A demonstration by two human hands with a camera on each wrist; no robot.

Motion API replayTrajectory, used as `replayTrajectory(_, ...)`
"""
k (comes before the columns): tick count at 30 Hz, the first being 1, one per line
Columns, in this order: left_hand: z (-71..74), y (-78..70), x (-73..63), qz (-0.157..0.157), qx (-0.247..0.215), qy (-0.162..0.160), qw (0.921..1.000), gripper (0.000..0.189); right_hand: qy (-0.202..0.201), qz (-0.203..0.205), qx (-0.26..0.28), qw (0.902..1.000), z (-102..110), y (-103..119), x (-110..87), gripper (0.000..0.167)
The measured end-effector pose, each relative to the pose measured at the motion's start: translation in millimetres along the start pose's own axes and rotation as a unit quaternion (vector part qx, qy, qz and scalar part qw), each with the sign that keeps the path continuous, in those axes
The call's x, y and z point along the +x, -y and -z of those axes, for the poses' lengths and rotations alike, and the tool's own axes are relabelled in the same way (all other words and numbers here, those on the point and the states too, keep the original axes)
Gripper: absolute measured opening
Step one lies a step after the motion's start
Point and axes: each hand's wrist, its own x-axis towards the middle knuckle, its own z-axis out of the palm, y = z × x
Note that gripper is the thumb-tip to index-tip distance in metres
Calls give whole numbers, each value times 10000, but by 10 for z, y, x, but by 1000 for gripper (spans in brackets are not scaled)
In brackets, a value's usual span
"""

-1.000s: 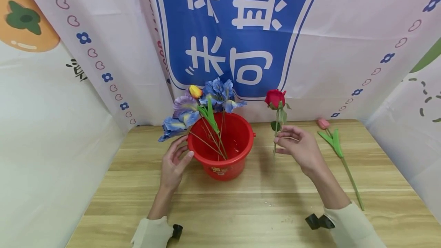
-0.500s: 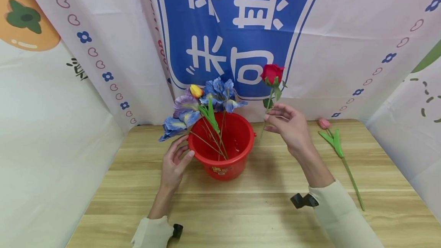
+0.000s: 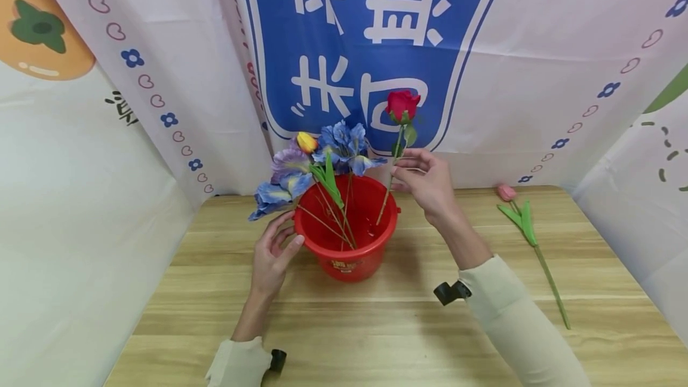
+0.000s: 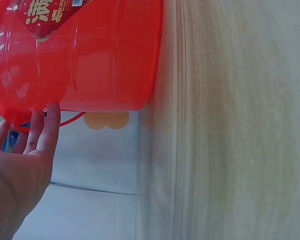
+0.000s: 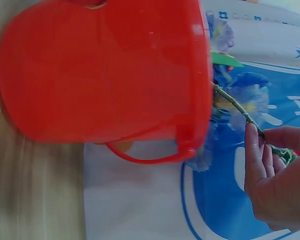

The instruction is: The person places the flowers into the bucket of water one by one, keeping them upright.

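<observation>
In the head view my right hand (image 3: pixel 427 187) pinches the stem of a red rose (image 3: pixel 402 106) between thumb and fingers. The rose leans slightly, bloom up, and its stem's lower end is inside the red bucket (image 3: pixel 349 264). The right wrist view shows the stem (image 5: pixel 235 104) passing over the bucket's rim. My left hand (image 3: pixel 273 258) touches the bucket's left side near the rim; in the left wrist view its fingers (image 4: pixel 49 131) are extended against the wall. Inside the bucket stand blue irises (image 3: pixel 344 145), a purple bloom (image 3: pixel 290 163) and a yellow tulip (image 3: pixel 307 142).
A pink tulip (image 3: pixel 506 193) with green leaves and a long stem lies on the wooden table (image 3: pixel 344 333), right of my right arm. A printed cloth with a blue panel (image 3: pixel 333 22) hangs behind the table. A thin red handle (image 5: pixel 140 161) hangs at the bucket's side.
My right hand has moved up and left with the rose, from beside the bucket to its right rim, and the stem's end is now inside. My left hand and the bucket have not visibly moved.
</observation>
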Motion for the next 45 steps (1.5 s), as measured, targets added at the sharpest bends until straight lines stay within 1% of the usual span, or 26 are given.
replayTrajectory(3, 0, 7, 2, -30, -22, 23, 10000, 53, -4, 7, -22, 10000, -50, -76, 37, 42)
replayTrajectory(8, -2, 10, 4, -73, -35, 44, 10000, 53, -9, 56, -255, 9997, -155, -191, 78, 41)
replayTrajectory(14, 2, 16, 4, -81, -47, 23, 10000, 53, 99, 104, -838, 9964, -309, -246, 99, 39)
replayTrajectory(17, 5, 14, 1, -91, -43, 19, 9999, 53, 192, 211, -1229, 9920, -374, -241, 100, 37)
replayTrajectory(20, 9, 10, -2, -83, -40, 11, 10000, 53, 302, 327, -1663, 9851, -422, -223, 88, 36)
replayTrajectory(24, 10, 1, -1, -39, -62, 15, 10000, 53, 422, 433, -2102, 9758, -445, -209, 76, 36)
replayTrajectory(28, 10, -2, -1, 0, -100, 41, 9999, 54, 532, 414, -2535, 9650, -386, -190, 45, 37)
replayTrajectory(31, 4, -9, 3, 3, -98, 47, 9999, 54, 564, 325, -2755, 9591, -302, -152, -1, 39)
replayTrajectory(34, -8, -14, 11, -17, -99, 47, 9999, 53, 534, 250, -2703, 9610, -216, -122, -44, 41)
replayTrajectory(38, -13, -10, 13, -21, -100, 37, 9999, 53, 466, 210, -2536, 9660, -100, -114, -100, 43)
replayTrajectory(45, -11, 17, 7, -8, -95, -21, 10000, 54, 269, 173, -2428, 9696, 131, -116, -197, 45)
